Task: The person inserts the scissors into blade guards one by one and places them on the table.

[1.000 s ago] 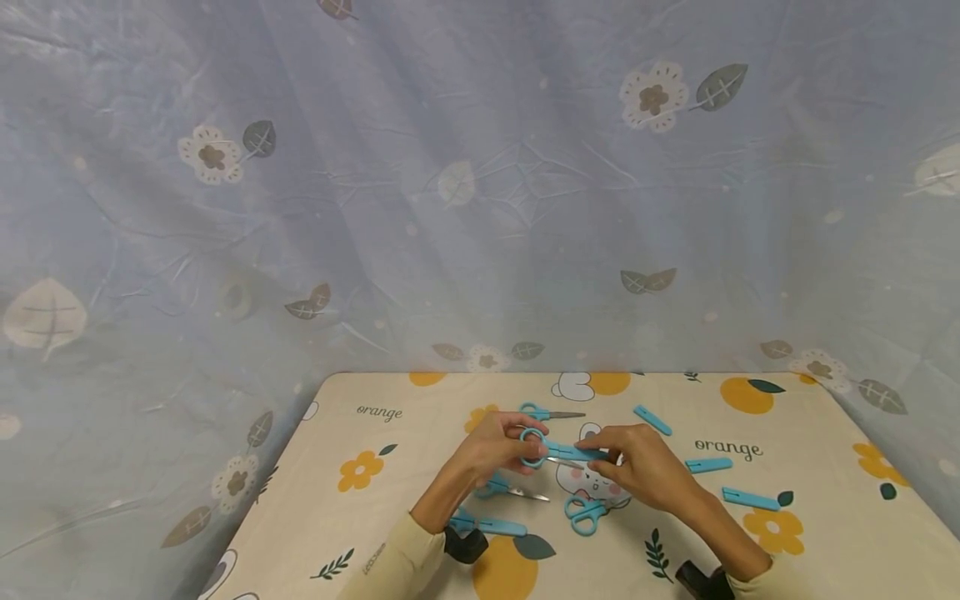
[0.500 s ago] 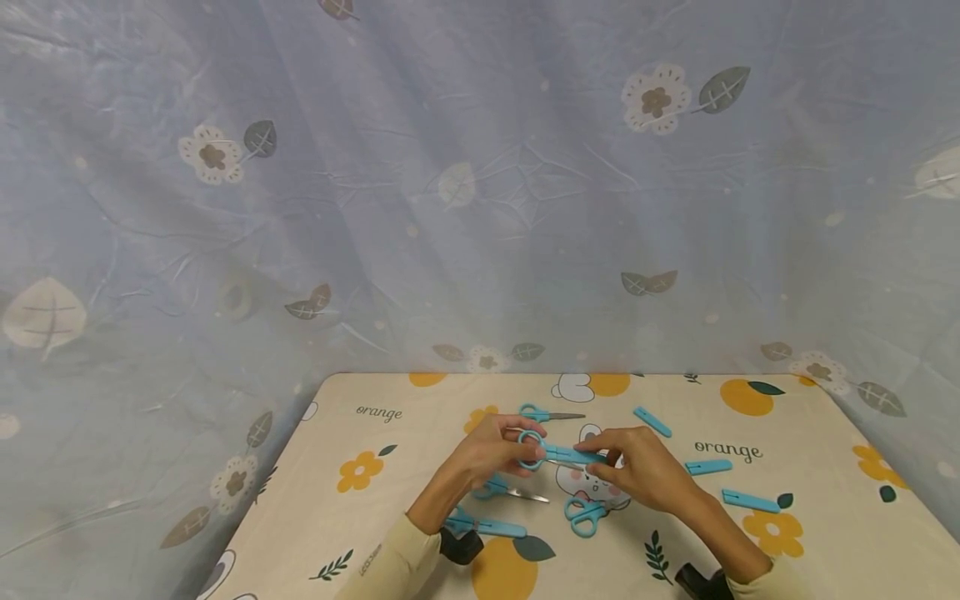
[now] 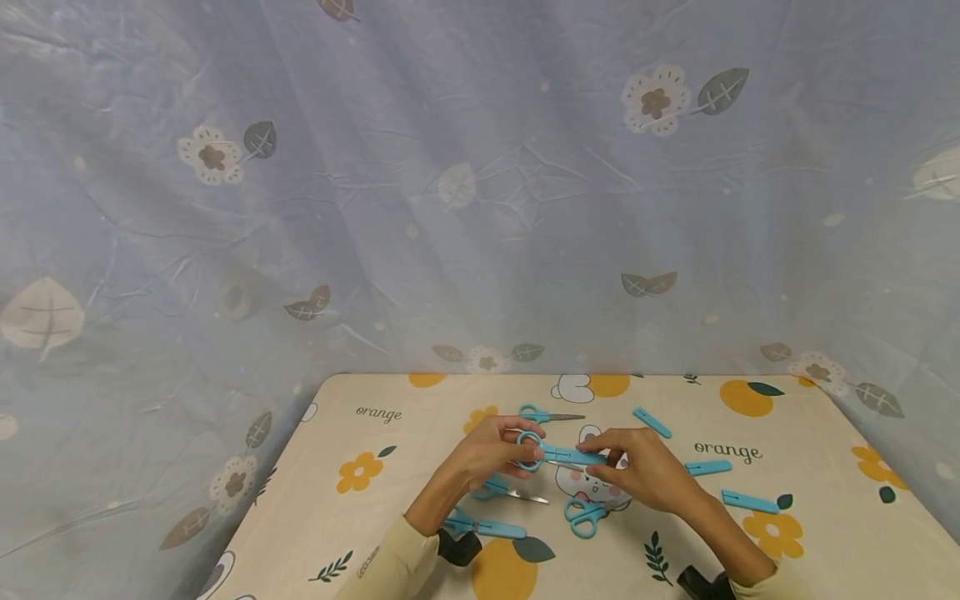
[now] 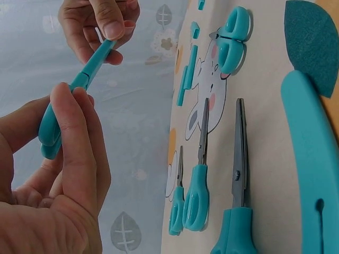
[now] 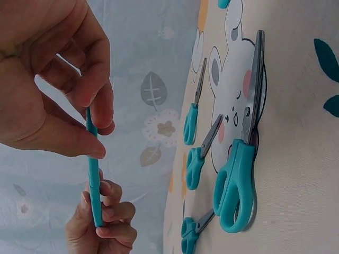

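Between my hands is a pair of scissors [image 4: 50, 125] with blue handles, its blades hidden inside a blue blade cover [image 3: 567, 455]. My left hand [image 3: 489, 454] grips the scissors by the handle loops. At the other end, my right hand [image 3: 648, 468] pinches the cover's tip between thumb and fingers. In the right wrist view, the cover [image 5: 94, 173] and handles form one line, held above the table. Below them lie uncovered scissors [image 5: 235, 182] with bare metal blades. Near my left wrist is another pair of scissors in a cover [image 3: 498, 528].
Loose blue covers [image 3: 652, 422] lie on the right side, including one beyond my right wrist [image 3: 750, 501]. Other bare scissors sit at the back [image 3: 555, 415], below my left hand [image 3: 517, 492] and nearer the front [image 3: 585, 517]. A patterned cloth [image 3: 360, 533] covers the table; a curtain [image 3: 480, 208] hangs behind.
Both hands keep their hold on the scissors and cover. The left hand and the held scissors have shifted very slightly left; everything on the table stays put.
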The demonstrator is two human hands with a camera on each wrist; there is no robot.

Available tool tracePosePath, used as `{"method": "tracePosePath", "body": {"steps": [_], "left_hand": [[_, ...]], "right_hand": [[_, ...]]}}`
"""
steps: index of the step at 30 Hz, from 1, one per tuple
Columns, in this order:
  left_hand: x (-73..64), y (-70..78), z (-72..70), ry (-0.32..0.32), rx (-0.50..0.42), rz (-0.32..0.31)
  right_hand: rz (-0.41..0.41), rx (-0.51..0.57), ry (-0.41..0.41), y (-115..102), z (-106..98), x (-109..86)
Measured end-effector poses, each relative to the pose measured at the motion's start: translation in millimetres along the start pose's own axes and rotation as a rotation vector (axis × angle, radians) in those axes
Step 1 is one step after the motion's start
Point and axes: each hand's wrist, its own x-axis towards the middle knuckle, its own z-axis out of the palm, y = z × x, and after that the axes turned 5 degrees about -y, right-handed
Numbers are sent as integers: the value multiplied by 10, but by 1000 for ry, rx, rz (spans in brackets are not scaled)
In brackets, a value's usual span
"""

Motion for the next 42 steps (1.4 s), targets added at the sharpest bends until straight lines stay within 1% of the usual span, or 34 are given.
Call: {"method": "tracePosePath", "body": {"steps": [4,8,12,16,20,23,26,29,33,39,42], "left_hand": [[6,7,4,13,-1,-8],[-7,12,-17,19,7,-6],[-34,19,-70,34,12,14],[-55,17,-142,37,24,28],[-85,4,-221,30,65,39],[-120,-2,-284,29,90,39],[-165,-3,-347,31,99,25],[-231,0,-412,35,96,15],[-326,12,-508,49,116,15],[-435,14,-653,101,157,3],[-465,-11,-716,127,172,-8]], "right_hand": [[3,5,16,18,-10,-13],[30,5,24,13,-38,-38],[60,-5,26,9,-83,-82],[52,-7,20,39,-115,-123],[47,-3,-8,90,-131,-156],[59,-9,-26,126,-146,-184],[75,-22,-27,160,-167,-212],[85,-35,-20,195,-189,-244],[92,-40,-23,233,-233,-293],[120,-58,-28,295,-280,-355],[142,-62,-28,314,-292,-391]]}}
